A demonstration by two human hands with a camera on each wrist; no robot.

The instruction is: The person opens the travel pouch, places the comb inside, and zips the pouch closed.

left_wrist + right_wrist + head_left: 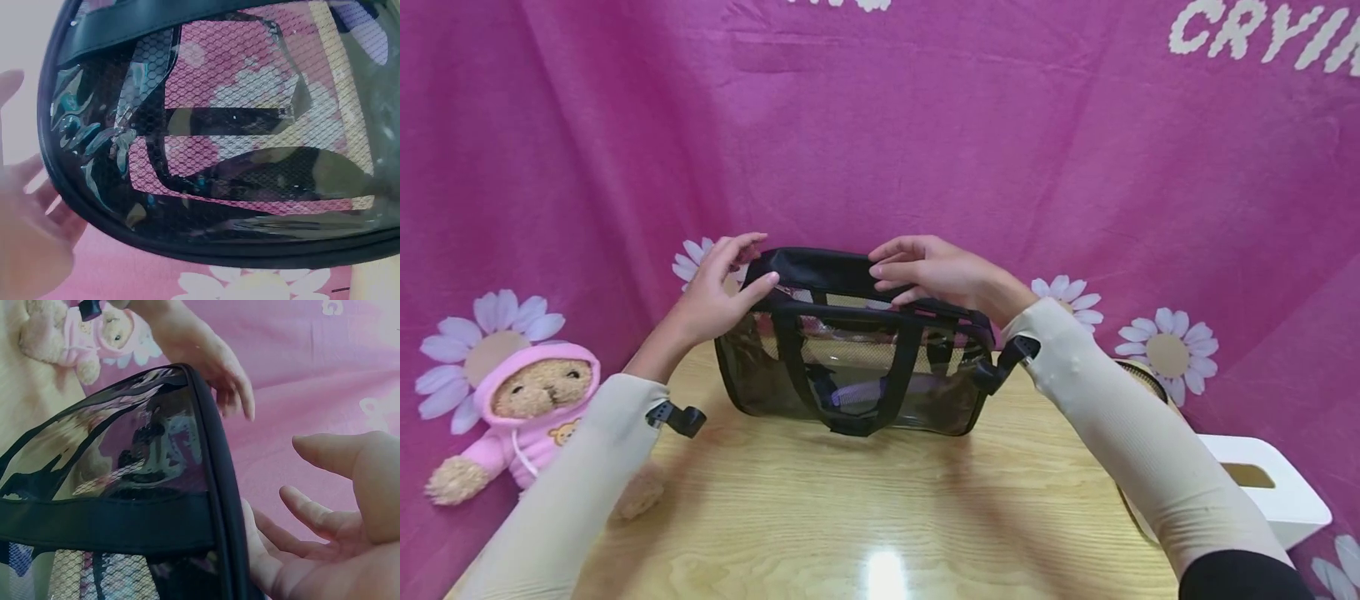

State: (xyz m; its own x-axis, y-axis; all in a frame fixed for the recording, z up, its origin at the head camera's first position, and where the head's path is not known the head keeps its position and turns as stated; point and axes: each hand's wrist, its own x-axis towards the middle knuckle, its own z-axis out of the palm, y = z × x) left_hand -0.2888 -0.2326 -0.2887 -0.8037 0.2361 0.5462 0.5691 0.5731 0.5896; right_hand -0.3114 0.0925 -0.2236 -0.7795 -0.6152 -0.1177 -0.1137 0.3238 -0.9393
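A clear bag with black trim and black handles (pixel 850 425) stands upright on the wooden table. Through its front shows a purple ridged item (pixel 859 393), and mesh is visible inside. At the bag's upper left corner is my left hand (pixel 711 292), fingers relaxed and thumb spread. My right hand (pixel 943 271) is at the top edge, right of the middle, with loosely bent fingers apart. In the right wrist view, the thumb of the right hand (pixel 331 531) stands away from the bag's black rim (pixel 219 487), and some fingers lie partly behind it. Neither hand visibly grips anything.
A teddy bear in a pink hoodie (pixel 542 408) sits at the left. To the right are a white box with a slot in its top (pixel 1292 483) and a round-edged case (pixel 1142 379), mostly hidden by the right arm. A pink cloth with daisies (pixel 880 150) hangs behind.
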